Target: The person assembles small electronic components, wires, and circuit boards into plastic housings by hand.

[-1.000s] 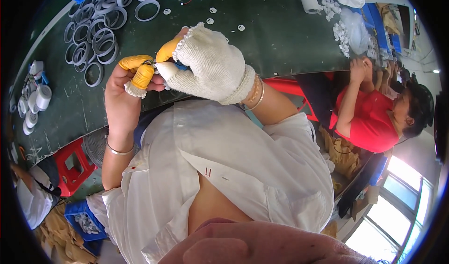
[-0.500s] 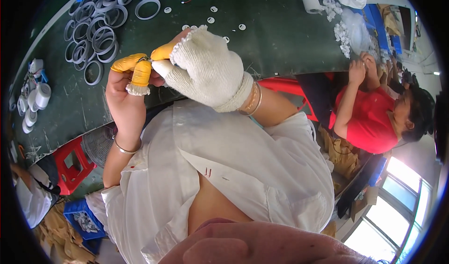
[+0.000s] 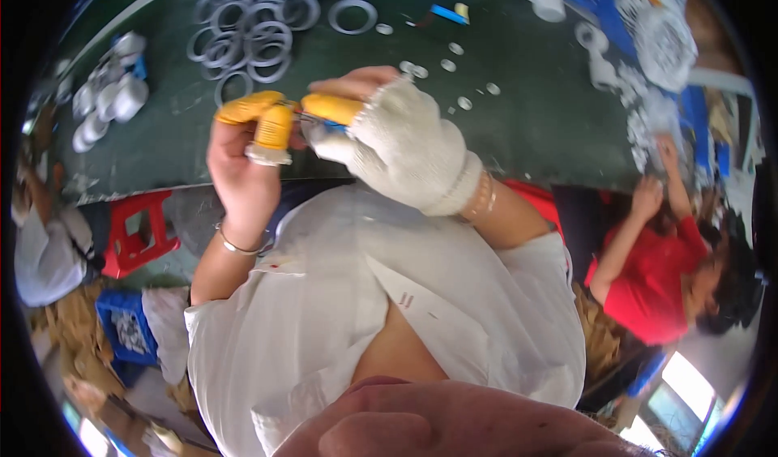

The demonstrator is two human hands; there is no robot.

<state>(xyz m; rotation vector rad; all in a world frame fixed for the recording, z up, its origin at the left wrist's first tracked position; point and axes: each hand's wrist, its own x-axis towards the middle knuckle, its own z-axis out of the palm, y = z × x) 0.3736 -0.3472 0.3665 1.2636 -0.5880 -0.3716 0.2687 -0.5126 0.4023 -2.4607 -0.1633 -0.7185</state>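
My left hand [image 3: 243, 157] wears yellow finger covers on its thumb and index finger, which pinch something small and dark that I cannot make out. Close by on its right, my right hand [image 3: 413, 145] is in a white knitted glove with a yellow finger cover. Its fingers are closed on a small blue piece [image 3: 332, 125], mostly hidden beneath them. Thin dark and reddish strands show between the two hands. Both hands are over the near part of the dark green table [image 3: 519, 125].
Many grey rings [image 3: 267, 44] lie beyond my left hand. White round parts [image 3: 105, 100] cluster farther left. Small white discs [image 3: 464, 102] and a blue cylinder [image 3: 448, 14] lie farther out. White pieces [image 3: 640, 133] are near a person in red [image 3: 656, 271] at right. A red stool [image 3: 138, 234] stands at left.
The whole view has shifted, so the rings and discs appear farther right. My hands stay close together, and a blue piece now shows under my right fingers.
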